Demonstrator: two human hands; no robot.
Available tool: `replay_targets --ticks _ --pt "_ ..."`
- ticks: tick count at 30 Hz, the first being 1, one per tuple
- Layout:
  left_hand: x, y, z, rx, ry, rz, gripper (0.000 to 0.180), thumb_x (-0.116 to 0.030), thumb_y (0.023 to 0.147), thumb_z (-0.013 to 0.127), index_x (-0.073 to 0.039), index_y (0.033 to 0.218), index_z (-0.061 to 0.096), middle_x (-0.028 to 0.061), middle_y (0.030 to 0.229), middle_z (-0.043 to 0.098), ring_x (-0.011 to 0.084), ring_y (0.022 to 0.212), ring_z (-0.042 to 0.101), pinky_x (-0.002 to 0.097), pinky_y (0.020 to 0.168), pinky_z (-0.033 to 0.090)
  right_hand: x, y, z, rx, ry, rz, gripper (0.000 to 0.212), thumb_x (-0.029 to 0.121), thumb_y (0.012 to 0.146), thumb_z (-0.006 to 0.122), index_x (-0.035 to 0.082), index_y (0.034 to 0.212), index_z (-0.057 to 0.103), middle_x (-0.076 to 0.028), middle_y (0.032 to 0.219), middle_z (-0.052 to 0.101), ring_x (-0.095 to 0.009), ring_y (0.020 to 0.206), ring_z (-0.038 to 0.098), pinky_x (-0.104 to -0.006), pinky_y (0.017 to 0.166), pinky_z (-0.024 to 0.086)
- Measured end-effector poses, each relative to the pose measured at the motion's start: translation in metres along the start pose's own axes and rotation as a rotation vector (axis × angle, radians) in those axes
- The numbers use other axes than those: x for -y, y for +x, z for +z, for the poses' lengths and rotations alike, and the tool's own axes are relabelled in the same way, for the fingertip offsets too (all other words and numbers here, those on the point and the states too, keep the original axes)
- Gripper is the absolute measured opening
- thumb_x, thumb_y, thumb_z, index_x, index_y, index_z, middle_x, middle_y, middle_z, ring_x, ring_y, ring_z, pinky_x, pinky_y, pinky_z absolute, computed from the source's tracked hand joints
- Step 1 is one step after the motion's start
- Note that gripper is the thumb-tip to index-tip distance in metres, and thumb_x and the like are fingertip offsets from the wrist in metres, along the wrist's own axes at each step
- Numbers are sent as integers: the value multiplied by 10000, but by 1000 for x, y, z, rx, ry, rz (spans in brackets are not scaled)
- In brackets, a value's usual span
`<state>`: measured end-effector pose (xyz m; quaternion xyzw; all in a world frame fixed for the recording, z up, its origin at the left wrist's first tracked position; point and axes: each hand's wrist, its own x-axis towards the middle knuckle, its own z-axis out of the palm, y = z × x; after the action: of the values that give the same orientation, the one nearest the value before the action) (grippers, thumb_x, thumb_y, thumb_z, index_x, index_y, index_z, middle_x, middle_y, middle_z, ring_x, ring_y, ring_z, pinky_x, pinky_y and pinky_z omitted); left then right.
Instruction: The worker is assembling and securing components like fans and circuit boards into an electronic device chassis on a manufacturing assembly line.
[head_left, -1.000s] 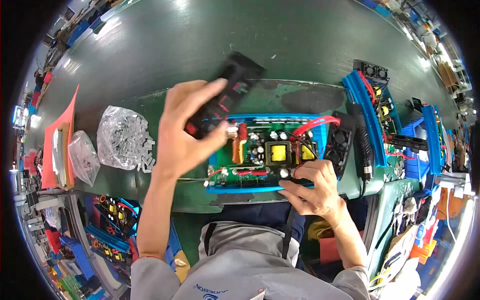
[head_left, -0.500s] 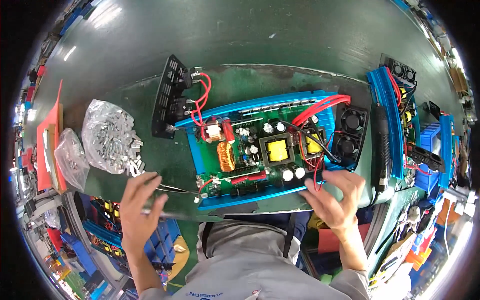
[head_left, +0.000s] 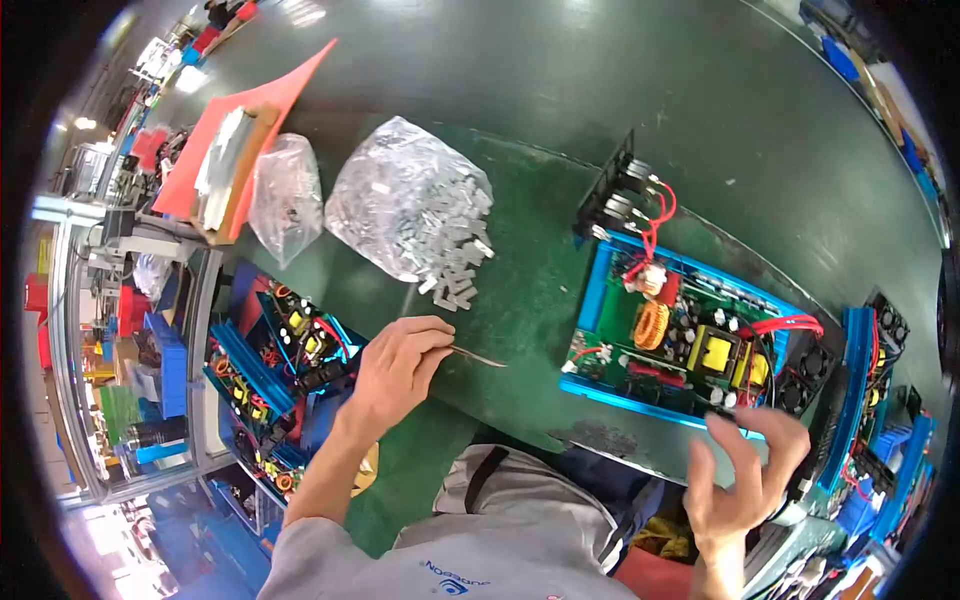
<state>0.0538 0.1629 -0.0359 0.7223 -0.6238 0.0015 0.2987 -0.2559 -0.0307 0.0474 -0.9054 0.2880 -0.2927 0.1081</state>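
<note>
My left hand (head_left: pixel 395 368) pinches a pair of thin metal tweezers (head_left: pixel 478 356) over the green mat near the table's front edge. Just beyond the tweezers lies a clear bag of small silver metal clips (head_left: pixel 415 205), with several clips spilled out at its near side. My right hand (head_left: pixel 745 472) hovers with fingers spread at the near edge of an open blue case holding a green circuit board (head_left: pixel 690 345). A black end panel (head_left: pixel 612 190) hangs off the board's far left end by red wires.
A smaller clear bag (head_left: pixel 283 195) and an orange folder (head_left: pixel 245 115) with metal parts lie at the far left. More blue cases (head_left: pixel 865 385) stand at the right. Bins of similar boards (head_left: pixel 275 360) sit below the table's left edge.
My view has swung left. My left hand left the black panel, dropped to the front edge, picked up the tweezers and moved toward the clip bag. My right hand lifted off the board's edge.
</note>
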Motion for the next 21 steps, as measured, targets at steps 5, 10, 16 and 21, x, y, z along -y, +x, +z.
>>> replay_targets --ticks 5,10,16,21 --pt "-19 -6 29 -393 -526 -389 173 55 1025 479 16 1190 447 169 1057 624 173 834 630 311 776 549 52 117 110 169 353 -273 125 12 837 726 36 952 683 -141 891 648 -333 835 629 -430 734 509" --pt "-37 5 61 -277 -804 -554 203 -72 1067 495 58 1220 529 144 1113 648 203 976 674 324 905 522 63 144 229 271 266 -221 132 83 848 716 4 927 646 -184 899 660 -392 846 650 -467 750 531" --pt "-22 14 53 -286 -575 -238 190 -98 1058 532 53 1131 623 143 1152 654 202 1019 683 330 904 551 58 151 227 487 518 9 249 143 858 724 -54 999 662 -222 839 704 -340 788 711 -413 729 544" --pt "-35 14 42 -420 -1059 -731 200 -93 1029 604 67 1146 636 100 1101 688 180 976 692 308 901 551 65 144 175 440 635 -40 131 99 894 704 6 986 715 -158 826 717 -276 747 703 -363 715 538"
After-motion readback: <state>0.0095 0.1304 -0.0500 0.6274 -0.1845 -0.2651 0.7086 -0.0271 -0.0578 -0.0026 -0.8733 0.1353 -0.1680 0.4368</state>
